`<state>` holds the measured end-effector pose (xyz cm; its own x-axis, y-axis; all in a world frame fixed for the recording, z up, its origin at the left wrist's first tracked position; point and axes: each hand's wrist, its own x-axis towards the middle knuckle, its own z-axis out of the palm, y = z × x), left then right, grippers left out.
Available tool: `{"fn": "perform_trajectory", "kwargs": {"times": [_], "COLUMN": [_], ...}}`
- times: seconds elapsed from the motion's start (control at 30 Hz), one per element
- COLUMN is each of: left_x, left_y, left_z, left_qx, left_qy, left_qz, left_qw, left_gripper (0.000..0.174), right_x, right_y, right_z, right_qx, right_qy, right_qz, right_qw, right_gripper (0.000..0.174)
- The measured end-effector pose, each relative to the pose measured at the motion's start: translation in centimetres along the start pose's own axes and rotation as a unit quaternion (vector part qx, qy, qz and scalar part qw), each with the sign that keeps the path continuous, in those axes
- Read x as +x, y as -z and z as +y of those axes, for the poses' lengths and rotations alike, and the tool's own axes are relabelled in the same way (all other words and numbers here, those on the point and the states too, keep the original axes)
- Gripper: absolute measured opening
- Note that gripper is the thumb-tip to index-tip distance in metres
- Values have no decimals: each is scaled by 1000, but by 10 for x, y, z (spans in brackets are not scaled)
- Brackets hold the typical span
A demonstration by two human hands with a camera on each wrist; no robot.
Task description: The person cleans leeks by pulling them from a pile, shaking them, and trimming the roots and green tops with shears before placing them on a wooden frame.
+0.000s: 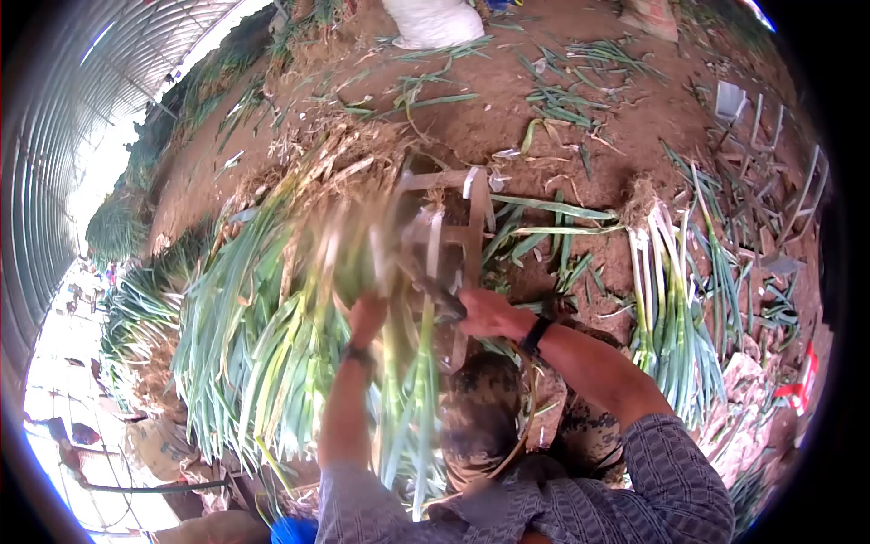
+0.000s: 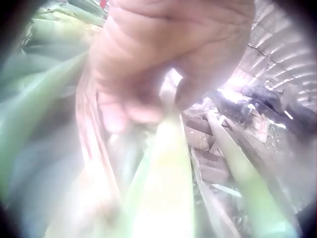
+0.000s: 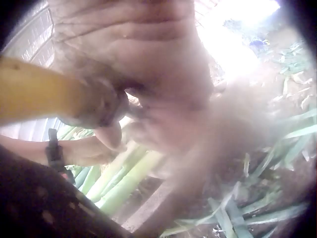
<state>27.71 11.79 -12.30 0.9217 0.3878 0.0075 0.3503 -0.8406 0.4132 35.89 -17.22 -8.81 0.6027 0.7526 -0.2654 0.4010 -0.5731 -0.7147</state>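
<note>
I see left hand [image 1: 366,319] gripping onions [image 2: 171,173] beside frame's [image 1: 475,222] left edge, right hand [image 1: 492,314] gripping a handle [image 3: 39,91]; my worry: hands this near, one slip could clip the left fingers.

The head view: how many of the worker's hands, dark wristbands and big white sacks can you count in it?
Hands: 2, the left hand and the right hand
Dark wristbands: 2, the left wristband and the right wristband
White sacks: 1, the white sack at the top edge
Total: 5
</note>
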Motion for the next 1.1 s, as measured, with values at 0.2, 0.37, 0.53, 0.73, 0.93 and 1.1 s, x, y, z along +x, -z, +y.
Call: {"fn": "perform_trajectory", "kwargs": {"times": [0.2, 0.37, 0.53, 0.73, 0.93, 1.1], "left_x": [-25, -15, -52, -56, -56, -38], "left_y": [-11, -75, -6, 9, 4, -6], "left_z": [-15, -101, -9, -1, -14, -36], "left_qx": [-73, -380, -519, -576, -620, -429], "left_qy": [-94, 86, 31, 109, 122, 149], "left_qz": [57, -18, -48, -142, -62, 36], "left_qw": [991, 921, 853, 798, 772, 890], "left_gripper": [18, 13, 22, 31, 29, 25], "right_x": [0, -12, -11, -4, -31, -41], "right_y": [1, 18, 17, 5, 15, 25], "right_z": [-2, -16, -14, -4, -32, -54], "right_qx": [30, 61, 70, 67, 32, -26], "right_qy": [27, 27, 22, 16, 110, 120], "right_qz": [5, 44, 85, 45, 13, -47], "right_qw": [999, 997, 994, 997, 993, 991], "right_gripper": [40, 38, 37, 39, 39, 33]}}
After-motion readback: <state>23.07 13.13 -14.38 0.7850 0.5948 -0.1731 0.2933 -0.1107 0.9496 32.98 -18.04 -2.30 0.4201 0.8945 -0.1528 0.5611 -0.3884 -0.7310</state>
